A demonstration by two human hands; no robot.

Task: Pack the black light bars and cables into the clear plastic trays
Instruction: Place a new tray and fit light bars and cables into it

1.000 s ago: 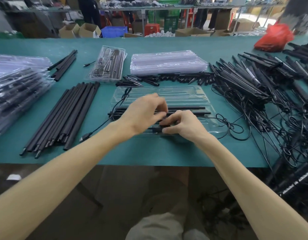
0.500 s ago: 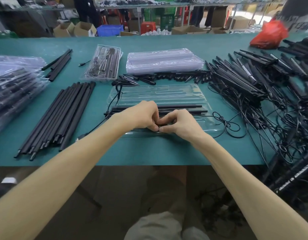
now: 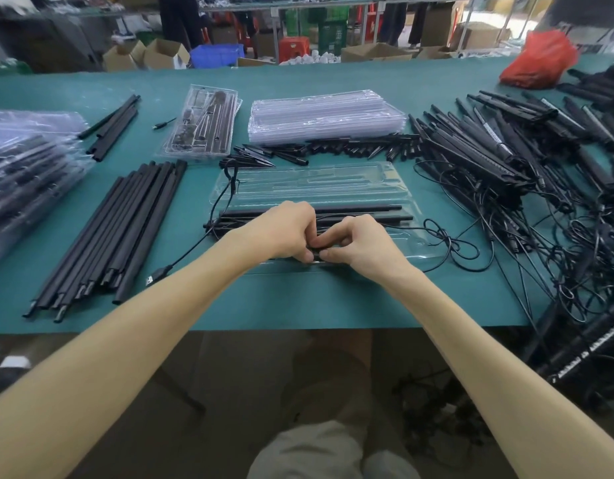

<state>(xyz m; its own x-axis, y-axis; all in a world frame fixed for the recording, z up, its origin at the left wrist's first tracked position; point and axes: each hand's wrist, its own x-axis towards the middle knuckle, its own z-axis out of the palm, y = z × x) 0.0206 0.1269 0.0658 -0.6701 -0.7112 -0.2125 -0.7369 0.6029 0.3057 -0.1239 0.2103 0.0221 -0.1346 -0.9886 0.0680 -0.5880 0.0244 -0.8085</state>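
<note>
A clear plastic tray lies on the green table in front of me. Black light bars rest lengthwise in its near half. My left hand and my right hand meet at the tray's front edge, fingertips pinched together on a black bar that lies in the front slot. A thin black cable runs from the tray's left end down to a USB plug. Another cable loop spills off the tray's right side.
Loose black bars lie in a row at left, wrapped packed trays at far left. Behind are a filled tray, a stack of empty trays and small black end pieces. A tangle of bars and cables covers the right; a red bag sits far right.
Both hands have drawn closer together and moved toward the tray's front edge, fingertips now pinched on the front bar. The left hand has lowered from above the bars.
</note>
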